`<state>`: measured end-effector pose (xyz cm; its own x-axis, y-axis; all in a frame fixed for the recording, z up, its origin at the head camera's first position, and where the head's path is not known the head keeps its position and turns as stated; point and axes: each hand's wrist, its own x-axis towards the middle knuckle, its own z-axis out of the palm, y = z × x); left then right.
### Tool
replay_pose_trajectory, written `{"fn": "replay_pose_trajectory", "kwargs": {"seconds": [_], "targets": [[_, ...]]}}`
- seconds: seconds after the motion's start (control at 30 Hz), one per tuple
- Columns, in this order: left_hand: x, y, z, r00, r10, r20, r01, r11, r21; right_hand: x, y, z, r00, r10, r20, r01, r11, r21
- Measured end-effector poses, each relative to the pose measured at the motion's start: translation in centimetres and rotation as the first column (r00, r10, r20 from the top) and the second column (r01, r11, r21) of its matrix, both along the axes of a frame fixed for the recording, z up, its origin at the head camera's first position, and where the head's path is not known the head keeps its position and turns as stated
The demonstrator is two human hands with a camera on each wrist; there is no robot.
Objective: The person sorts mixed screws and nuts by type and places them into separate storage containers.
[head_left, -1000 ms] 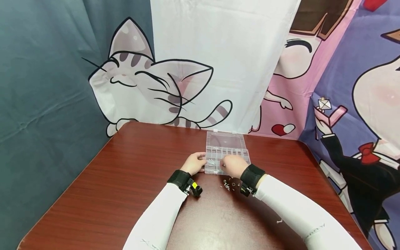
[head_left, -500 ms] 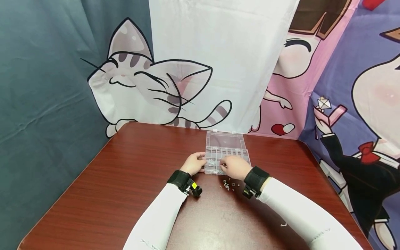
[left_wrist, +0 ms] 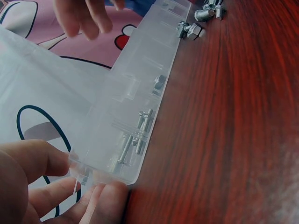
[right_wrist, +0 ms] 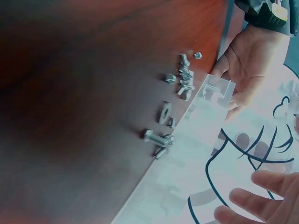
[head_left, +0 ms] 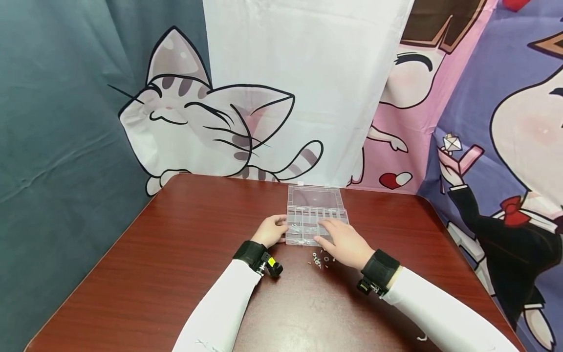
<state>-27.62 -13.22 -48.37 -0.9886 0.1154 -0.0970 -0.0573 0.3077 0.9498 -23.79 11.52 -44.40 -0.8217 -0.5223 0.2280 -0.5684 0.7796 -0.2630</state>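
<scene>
A clear plastic compartment box [head_left: 287, 238] stands on the table with its lid [head_left: 314, 198] raised at the back. My left hand [head_left: 269, 231] grips its left end, fingers and thumb bent around the corner in the left wrist view. Long screws [left_wrist: 125, 149] and a nut [left_wrist: 159, 82] show through the box's front wall. Over the right part of the box, my right hand [head_left: 348, 244] is spread with nothing in its fingers. Just in front lie loose screws [right_wrist: 185, 77], a washer [right_wrist: 164, 113] and a thick bolt [right_wrist: 156, 138].
The brown wooden table [head_left: 184, 274] extends on both sides of the box. Behind it hangs a printed cloth [head_left: 246, 58] with a cartoon cat, meeting the table's back edge. Each wrist wears a black strap [head_left: 380, 270] with a small camera.
My right hand has opened from a pinch over the compartments and drawn back toward the right, fingers now spread. The left hand keeps its grip on the box. The head view has shifted slightly.
</scene>
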Motion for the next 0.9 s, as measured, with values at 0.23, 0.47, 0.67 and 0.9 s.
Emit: {"fn": "replay_pose_trajectory", "kwargs": {"seconds": [0.23, 0.47, 0.67, 0.9], "targets": [[0.0, -0.3, 0.0, 1.0, 0.009, 0.004, -0.009, 1.0, 0.002, 1.2, 1.1, -0.1, 1.0, 0.011, -0.016, -0.011, 1.0, -0.016], [0.0, -0.2, -0.3, 1.0, 0.009, -0.005, -0.009, 1.0, 0.002, 1.9, 1.5, -0.6, 1.0, 0.003, -0.005, -0.003, 1.0, -0.007], [0.0, 0.0, -0.1, 1.0, 0.005, -0.003, -0.005, 1.0, 0.0, 1.9, 1.9, -1.0, 0.995, 0.02, -0.097, -0.013, 0.997, 0.073], [0.1, 0.0, 0.1, 1.0, 0.008, 0.003, -0.008, 1.0, 0.002, 1.7, 2.3, -0.7, 0.99, 0.01, -0.143, 0.001, 0.997, 0.078]]}}
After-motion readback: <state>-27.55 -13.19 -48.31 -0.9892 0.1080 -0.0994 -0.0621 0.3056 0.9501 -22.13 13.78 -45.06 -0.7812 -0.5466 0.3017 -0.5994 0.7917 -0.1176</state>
